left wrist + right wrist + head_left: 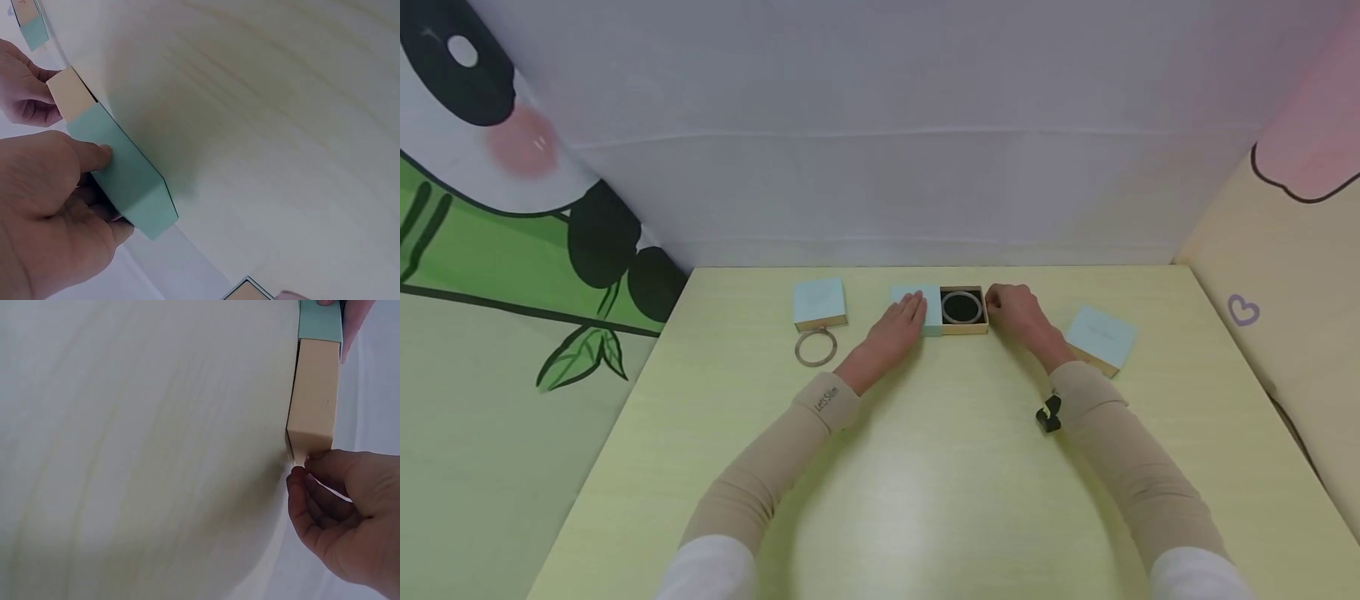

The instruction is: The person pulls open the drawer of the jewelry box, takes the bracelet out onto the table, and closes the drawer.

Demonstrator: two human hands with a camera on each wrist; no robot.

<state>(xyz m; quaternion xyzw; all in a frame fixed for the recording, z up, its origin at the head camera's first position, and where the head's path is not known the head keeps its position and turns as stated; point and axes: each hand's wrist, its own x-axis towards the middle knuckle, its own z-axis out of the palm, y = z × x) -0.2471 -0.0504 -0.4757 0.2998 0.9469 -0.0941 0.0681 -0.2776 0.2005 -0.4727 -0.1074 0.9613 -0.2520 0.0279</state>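
A pale blue sliding box lies near the table's far edge. Its sleeve (pixel 933 310) is on the left, and the tan inner tray (pixel 964 328) sticks out to the right. On the tray's black lining lies a round bangle (pixel 962 322). My left hand (pixel 895 329) holds the sleeve, thumb on the near side (pixel 125 172) and fingers on the far side. At the tray's outer end my right hand (pixel 1018 312) pinches with thumb and forefinger; what lies between the tips is too small to tell.
To the left stands another pale blue box (pixel 820 300), with a second bangle (pixel 814 364) lying in front of it. A third pale blue box (pixel 1101 333) sits to the right, by my right wrist. Behind the table (pixel 887 467) hangs a pale cloth (pixel 880 183).
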